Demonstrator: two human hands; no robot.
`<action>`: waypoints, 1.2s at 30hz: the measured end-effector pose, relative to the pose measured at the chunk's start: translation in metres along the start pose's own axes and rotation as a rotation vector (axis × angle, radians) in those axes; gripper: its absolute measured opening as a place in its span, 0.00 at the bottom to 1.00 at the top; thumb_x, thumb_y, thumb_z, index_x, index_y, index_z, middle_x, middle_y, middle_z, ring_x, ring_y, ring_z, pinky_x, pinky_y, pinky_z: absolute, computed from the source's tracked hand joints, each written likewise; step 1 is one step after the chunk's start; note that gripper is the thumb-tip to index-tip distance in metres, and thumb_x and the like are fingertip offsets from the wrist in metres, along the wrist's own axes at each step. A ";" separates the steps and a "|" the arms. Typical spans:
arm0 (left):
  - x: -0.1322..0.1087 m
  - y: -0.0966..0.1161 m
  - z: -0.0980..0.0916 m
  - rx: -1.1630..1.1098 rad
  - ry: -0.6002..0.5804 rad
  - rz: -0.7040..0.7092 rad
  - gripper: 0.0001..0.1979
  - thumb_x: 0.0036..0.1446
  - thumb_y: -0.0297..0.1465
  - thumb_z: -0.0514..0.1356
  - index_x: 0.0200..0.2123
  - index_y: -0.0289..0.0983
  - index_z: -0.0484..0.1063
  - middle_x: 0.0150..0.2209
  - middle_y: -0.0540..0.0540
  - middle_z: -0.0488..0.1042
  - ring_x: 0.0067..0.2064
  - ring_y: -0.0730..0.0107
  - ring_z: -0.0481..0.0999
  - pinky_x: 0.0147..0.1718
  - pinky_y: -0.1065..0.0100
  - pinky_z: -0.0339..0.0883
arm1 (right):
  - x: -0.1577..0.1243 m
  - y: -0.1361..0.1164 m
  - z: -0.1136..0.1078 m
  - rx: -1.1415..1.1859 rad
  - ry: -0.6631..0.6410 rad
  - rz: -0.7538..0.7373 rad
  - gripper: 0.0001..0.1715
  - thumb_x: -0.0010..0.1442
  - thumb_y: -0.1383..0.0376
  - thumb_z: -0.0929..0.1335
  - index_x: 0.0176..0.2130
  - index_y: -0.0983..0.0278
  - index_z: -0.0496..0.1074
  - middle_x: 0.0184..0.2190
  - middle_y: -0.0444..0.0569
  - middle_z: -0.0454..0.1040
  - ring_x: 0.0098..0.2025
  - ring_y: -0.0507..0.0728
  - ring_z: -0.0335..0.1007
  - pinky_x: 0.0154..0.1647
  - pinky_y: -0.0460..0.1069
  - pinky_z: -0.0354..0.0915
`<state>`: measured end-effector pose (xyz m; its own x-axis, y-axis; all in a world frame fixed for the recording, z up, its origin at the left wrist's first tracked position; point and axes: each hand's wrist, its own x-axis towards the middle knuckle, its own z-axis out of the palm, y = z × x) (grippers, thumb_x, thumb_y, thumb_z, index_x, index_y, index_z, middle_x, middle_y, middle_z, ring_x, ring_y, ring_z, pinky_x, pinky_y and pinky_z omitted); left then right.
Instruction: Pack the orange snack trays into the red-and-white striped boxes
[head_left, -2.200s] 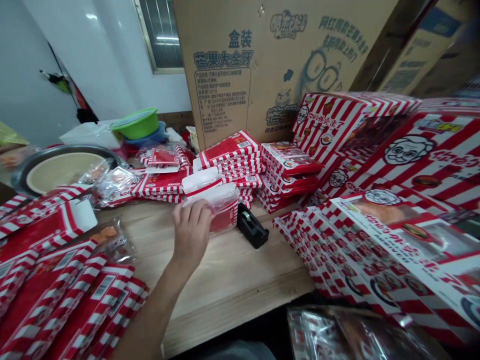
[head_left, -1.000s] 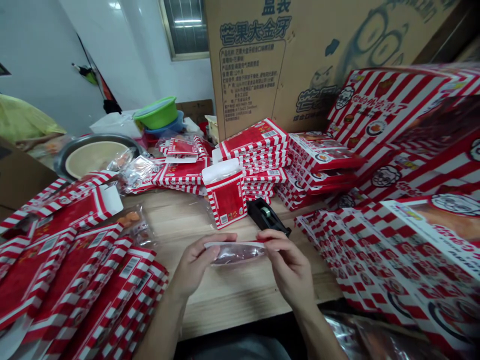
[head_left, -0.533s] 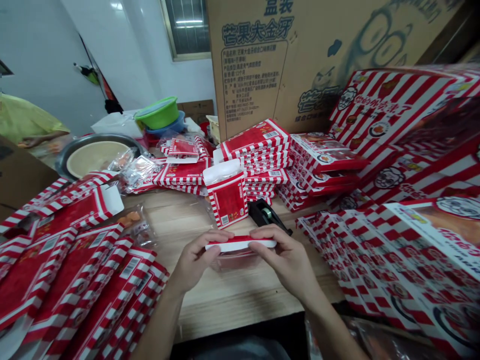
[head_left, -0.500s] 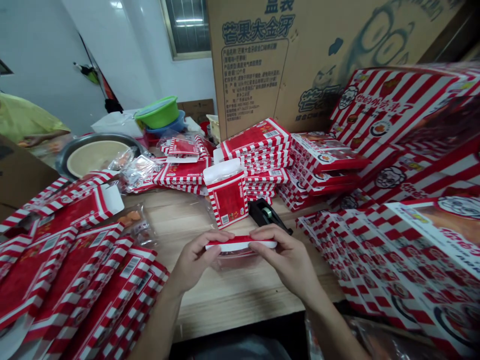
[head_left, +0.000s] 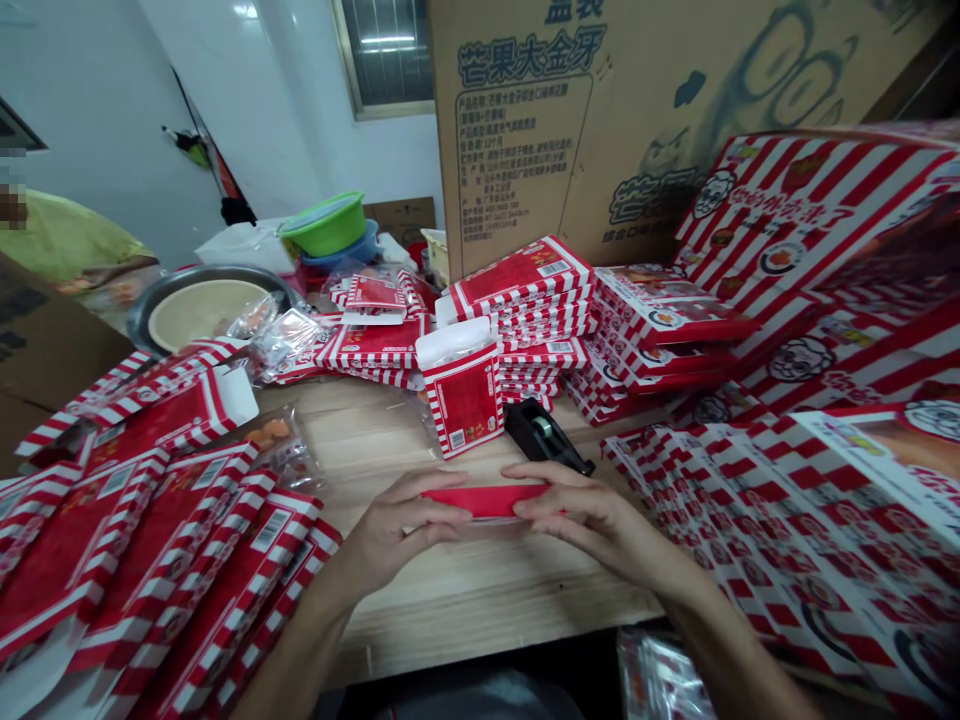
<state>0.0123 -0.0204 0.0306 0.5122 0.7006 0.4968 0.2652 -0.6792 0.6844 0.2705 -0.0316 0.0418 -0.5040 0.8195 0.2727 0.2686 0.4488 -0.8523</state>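
Between my hands is a small red cardboard box (head_left: 491, 501), seen end-on with its red end face toward me. My left hand (head_left: 409, 525) grips its left end, thumb below and fingers along the side. The right end is held by my right hand (head_left: 577, 510), its fingers bent around the edge. Just beyond stands an upright red-and-white striped box (head_left: 463, 392) with its white top flap raised and clear plastic showing at the opening. A black tape dispenser (head_left: 547, 436) lies close behind my right hand.
Striped boxes (head_left: 172, 540) lean in rows at the left, beside clear packets (head_left: 281, 440). More boxes (head_left: 525, 285) are stacked at the back, and large box stacks (head_left: 780, 530) fill the right. Behind stands a big carton (head_left: 517, 180). A person in yellow (head_left: 67, 235) is at far left.
The white flap edge facing me on the held box has given way to a flat red end face. My fingers have shifted to its two ends. The view has turned slightly left.
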 end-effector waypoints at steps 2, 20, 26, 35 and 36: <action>-0.001 0.000 0.003 -0.029 0.025 -0.042 0.09 0.57 0.28 0.59 0.38 0.41 0.78 0.46 0.41 0.77 0.45 0.65 0.77 0.42 0.65 0.74 | -0.003 0.007 0.002 0.015 0.029 0.002 0.10 0.61 0.62 0.66 0.40 0.56 0.77 0.54 0.49 0.68 0.54 0.58 0.67 0.53 0.56 0.64; -0.007 -0.007 0.027 0.016 0.212 -0.018 0.12 0.55 0.25 0.60 0.43 0.41 0.74 0.41 0.42 0.77 0.43 0.67 0.77 0.39 0.69 0.74 | -0.048 0.128 -0.017 0.059 0.529 0.492 0.26 0.48 0.44 0.67 0.24 0.64 0.75 0.30 0.51 0.77 0.34 0.59 0.72 0.35 0.52 0.66; 0.001 0.005 0.041 0.108 0.263 0.020 0.10 0.55 0.23 0.59 0.41 0.38 0.73 0.36 0.45 0.76 0.38 0.71 0.78 0.33 0.74 0.73 | -0.055 0.140 -0.002 -0.032 0.700 0.523 0.13 0.45 0.55 0.71 0.20 0.62 0.73 0.23 0.50 0.73 0.30 0.60 0.68 0.33 0.54 0.64; 0.004 0.031 0.054 0.281 0.270 0.039 0.05 0.56 0.24 0.58 0.37 0.36 0.69 0.35 0.45 0.73 0.35 0.72 0.77 0.30 0.75 0.73 | -0.071 0.027 0.031 0.224 0.781 0.451 0.15 0.59 0.56 0.66 0.41 0.62 0.74 0.21 0.43 0.68 0.17 0.49 0.58 0.17 0.44 0.57; 0.004 0.033 0.056 0.304 0.270 0.056 0.05 0.56 0.25 0.58 0.37 0.36 0.69 0.35 0.44 0.73 0.36 0.71 0.77 0.32 0.73 0.73 | -0.067 0.007 0.040 0.334 0.756 0.426 0.20 0.60 0.57 0.65 0.51 0.60 0.68 0.21 0.42 0.68 0.17 0.48 0.58 0.17 0.44 0.58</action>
<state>0.0684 -0.0520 0.0253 0.3102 0.6654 0.6790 0.4935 -0.7232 0.4832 0.2732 -0.0976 -0.0006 0.2834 0.9587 0.0258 -0.0015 0.0274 -0.9996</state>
